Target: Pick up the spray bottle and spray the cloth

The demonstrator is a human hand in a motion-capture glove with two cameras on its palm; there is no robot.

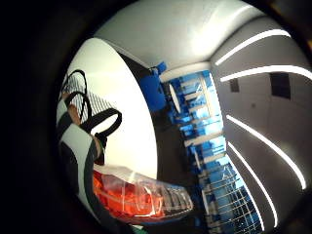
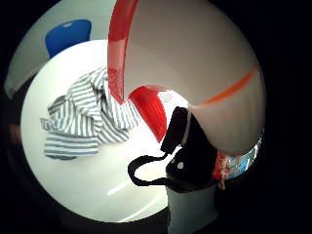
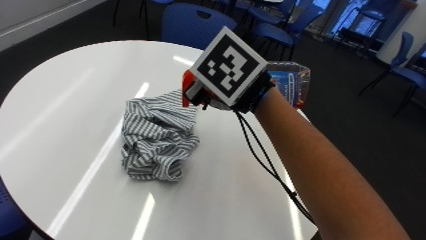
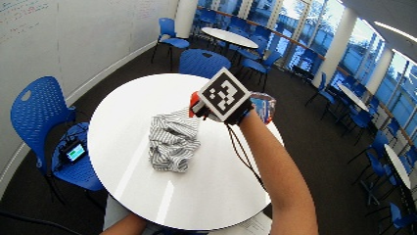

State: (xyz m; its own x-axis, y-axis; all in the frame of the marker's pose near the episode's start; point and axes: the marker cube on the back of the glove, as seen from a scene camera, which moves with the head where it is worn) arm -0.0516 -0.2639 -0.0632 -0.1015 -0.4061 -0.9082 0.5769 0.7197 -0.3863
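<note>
A striped grey-and-white cloth (image 3: 156,137) lies crumpled near the middle of the round white table (image 3: 66,100). My gloved right hand (image 3: 261,96) grips a spray bottle above the table, just beside the cloth. The bottle's red spray head (image 3: 188,89) sticks out towards the cloth, and its clear body with a blue label (image 3: 291,84) shows behind the hand. In the thumb side palm view the red head (image 2: 117,53) and pale body (image 2: 195,63) fill much of the picture, with the cloth (image 2: 83,119) below on the table. The wide outside view shows the same hold (image 4: 244,113) next to the cloth (image 4: 171,139).
Blue chairs stand around the table: one at its far edge (image 3: 200,22) and one to the left (image 4: 39,112) with a small lit device (image 4: 75,152) on its seat. Papers (image 4: 254,226) lie at the near table edge. More tables and chairs fill the room behind.
</note>
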